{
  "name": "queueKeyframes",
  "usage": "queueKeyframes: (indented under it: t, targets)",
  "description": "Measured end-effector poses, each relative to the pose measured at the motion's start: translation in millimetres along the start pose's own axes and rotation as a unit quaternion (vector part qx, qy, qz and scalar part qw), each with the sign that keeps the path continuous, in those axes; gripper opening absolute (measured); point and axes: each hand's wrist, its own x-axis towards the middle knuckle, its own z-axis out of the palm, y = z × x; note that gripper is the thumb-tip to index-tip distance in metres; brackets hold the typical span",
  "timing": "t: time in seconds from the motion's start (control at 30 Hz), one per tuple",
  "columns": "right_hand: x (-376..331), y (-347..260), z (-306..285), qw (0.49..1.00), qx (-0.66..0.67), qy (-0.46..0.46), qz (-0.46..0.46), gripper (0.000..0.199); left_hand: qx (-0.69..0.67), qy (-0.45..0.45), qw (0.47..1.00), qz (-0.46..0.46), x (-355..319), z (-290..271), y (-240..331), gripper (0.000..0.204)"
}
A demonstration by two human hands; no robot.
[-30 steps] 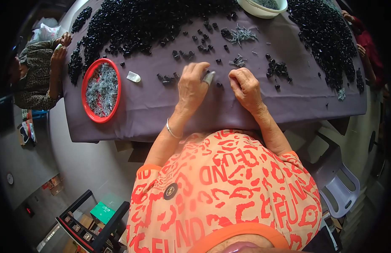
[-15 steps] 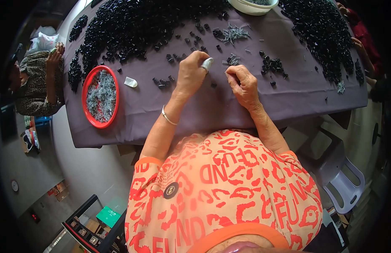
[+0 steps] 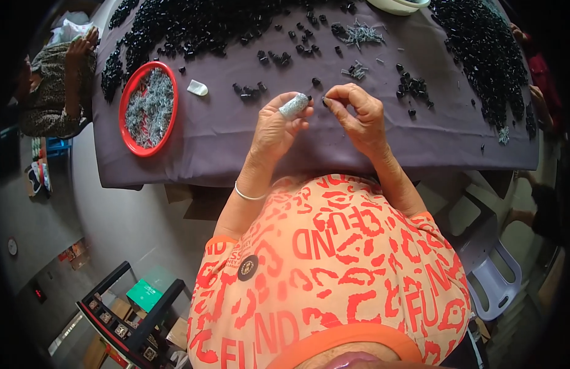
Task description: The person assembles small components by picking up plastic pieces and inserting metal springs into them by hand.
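Note:
My left hand (image 3: 274, 128) is above the table's near middle, its thumb wrapped in a whitish finger cover (image 3: 293, 107). Thumb and fingers pinch a small black plastic piece (image 3: 309, 98). Just to the right, apart from it, my right hand (image 3: 360, 118) has thumb and forefinger pressed together at a tiny dark thing, too small to name. Beyond the hands lie a single black piece (image 3: 316, 81) and a small pile of thin clear-grey pins (image 3: 357, 71). Loose black pieces (image 3: 250, 92) sit to the left, with another cluster (image 3: 414, 86) to the right.
A red oval basket (image 3: 126, 130) of grey pins stands at left, beside a loose white finger cover (image 3: 197, 88). Large heaps of black pieces (image 3: 192, 27) cover the far side. A pale bowl (image 3: 398, 7) sits at the back. Other people sit at both sides; a grey plastic chair (image 3: 495, 280) is right.
My left hand has turned, showing the covered thumb and a black piece in its pinch. The right hand has lifted its fingers slightly toward it. The whole view has shifted a little.

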Motion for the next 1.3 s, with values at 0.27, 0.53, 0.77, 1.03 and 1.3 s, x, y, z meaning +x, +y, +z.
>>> queueKeyframes:
  t: [0.27,0.53,0.77,1.03,1.3]
  targets:
    - [-2.1,-7.0,5.9,0.997,-0.05,-0.046,-0.044,0.013,0.008,0.002,1.0,0.027,-19.1,12.3,-5.9,0.014]
    - [-8.2,-9.3,8.2,0.984,-0.125,-0.095,-0.081,0.013,0.139,0.025,0.985,0.1,-26.9,11.5,-10.2,0.014]
    - [-14.7,-14.3,11.7,0.983,-0.136,-0.109,-0.058,0.013,0.147,0.039,0.98,0.13,-34.4,11.3,-19.1,0.013]
    - [-15.8,-10.5,10.5,0.976,0.085,-0.13,0.155,0.007,0.057,0.031,0.995,0.077,-34.9,4.4,-18.2,0.013]
    - [-13.2,-9.6,10.8,0.989,-0.029,-0.131,0.065,0.009,0.038,0.031,0.997,0.063,-32.8,5.4,-19.0,0.012]
